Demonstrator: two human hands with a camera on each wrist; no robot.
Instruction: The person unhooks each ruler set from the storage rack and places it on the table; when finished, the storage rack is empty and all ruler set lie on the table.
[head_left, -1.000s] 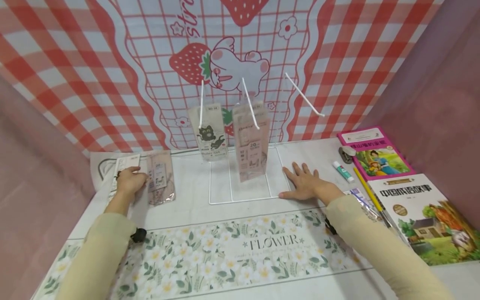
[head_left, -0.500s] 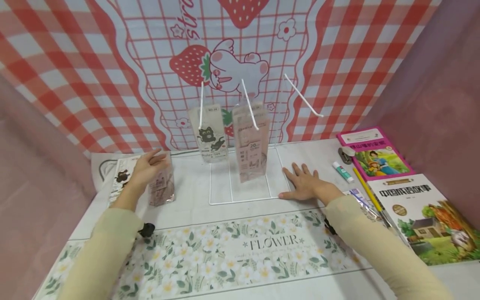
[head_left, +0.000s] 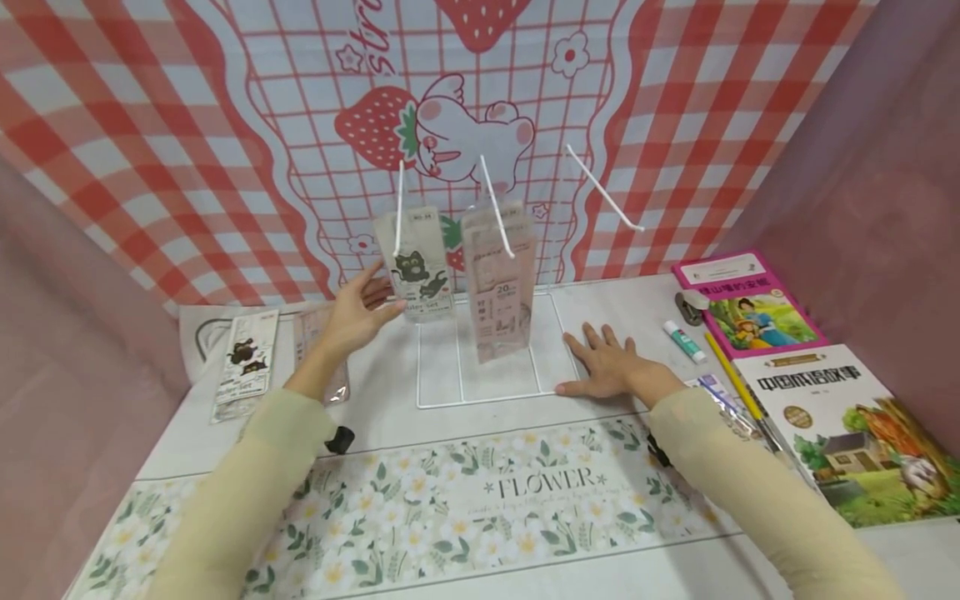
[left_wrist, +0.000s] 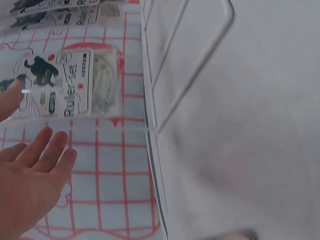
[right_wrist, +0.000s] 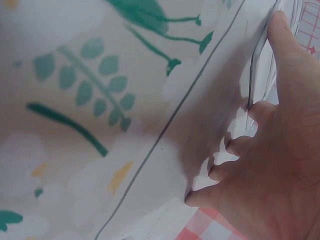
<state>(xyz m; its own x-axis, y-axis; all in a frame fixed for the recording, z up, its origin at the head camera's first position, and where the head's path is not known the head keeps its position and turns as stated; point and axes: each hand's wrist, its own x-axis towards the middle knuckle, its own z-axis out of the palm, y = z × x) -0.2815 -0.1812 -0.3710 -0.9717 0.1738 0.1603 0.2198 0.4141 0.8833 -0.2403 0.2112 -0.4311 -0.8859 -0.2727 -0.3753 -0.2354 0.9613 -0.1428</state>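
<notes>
A ruler set in a clear packet with black cats (head_left: 417, 271) hangs on the left prong of a white wire display rack (head_left: 480, 402). My left hand (head_left: 356, 317) is at this packet's left side, fingers extended and thumb near its lower front. In the left wrist view the thumb overlaps the hanging ruler set (left_wrist: 75, 85) while the other fingers are apart from it. Pink ruler packets (head_left: 501, 304) hang from the middle prong. My right hand (head_left: 609, 365) lies with spread fingers on the rack's right base edge; the thumb touches the wire in the right wrist view.
Another cat ruler set (head_left: 243, 362) and a pink packet (head_left: 306, 329), partly behind my left arm, lie on the left. At right are a glue stick (head_left: 685, 342), a yellow pencil (head_left: 735, 379), a correction-tape-like grey item (head_left: 692, 308) and two books (head_left: 862, 442).
My left hand has moved right from the packets lying on the table, over the pink one, to the hanging cat ruler set. The right hand stays on the rack base.
</notes>
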